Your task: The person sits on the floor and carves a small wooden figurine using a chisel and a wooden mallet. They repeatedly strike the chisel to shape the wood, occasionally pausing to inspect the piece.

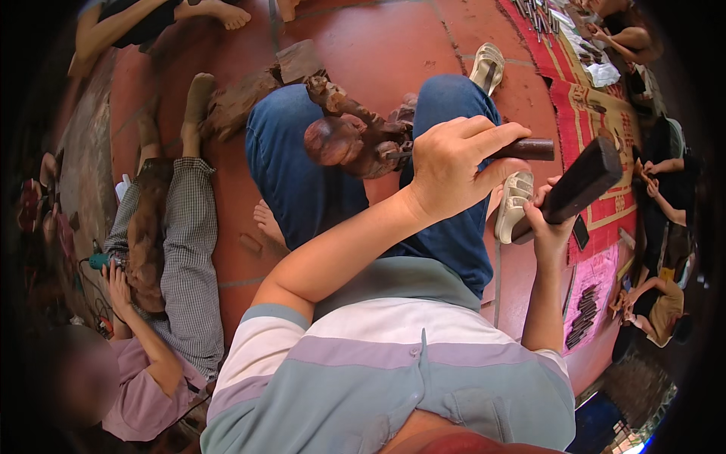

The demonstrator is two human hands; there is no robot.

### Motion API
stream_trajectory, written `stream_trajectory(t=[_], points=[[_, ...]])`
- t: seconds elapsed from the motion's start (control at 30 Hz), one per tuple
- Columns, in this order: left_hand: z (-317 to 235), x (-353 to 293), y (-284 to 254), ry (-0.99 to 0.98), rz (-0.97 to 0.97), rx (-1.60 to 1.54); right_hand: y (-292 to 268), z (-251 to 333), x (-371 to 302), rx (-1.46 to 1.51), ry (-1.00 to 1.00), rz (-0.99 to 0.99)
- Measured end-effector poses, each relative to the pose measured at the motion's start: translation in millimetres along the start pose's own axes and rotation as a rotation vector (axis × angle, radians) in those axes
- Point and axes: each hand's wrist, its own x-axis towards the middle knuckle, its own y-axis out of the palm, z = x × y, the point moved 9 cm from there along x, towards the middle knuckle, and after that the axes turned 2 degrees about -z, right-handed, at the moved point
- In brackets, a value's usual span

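Observation:
A reddish-brown wooden carving (336, 142) with a rounded, head-like part is held between my knees, in blue jeans (283, 163). My left hand (457, 166) is closed around the dark handle of a chisel (535, 149). Its narrow tip points left and meets the carving's right side, though the exact contact is hard to see. My right hand (550, 223) grips a dark wooden mallet (584, 180), raised close to the butt of the chisel handle and apart from it. Part of the carving is hidden behind my left hand and knee.
A rough wood block (246, 98) lies beyond my left knee on red floor tiles. Sandals (516, 203) are by my right leg. On the left, a co-worker holds a teal power tool (98, 261) against long wood. Mats (594, 291) with chisels and other people are at right.

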Motion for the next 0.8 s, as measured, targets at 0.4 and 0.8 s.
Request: stream_trajectory(t=[0.4, 0.8], points=[[-2.1, -1.5, -22.7, 0.022, -0.045, -0.133, 3.8, 22.8, -9.4, -0.365, -0.209, 0.000], [-8.2, -8.1, -21.4, 0.092, 0.024, -0.171, -2.7, 4.2, -20.0, 0.003, -0.052, -0.059]])
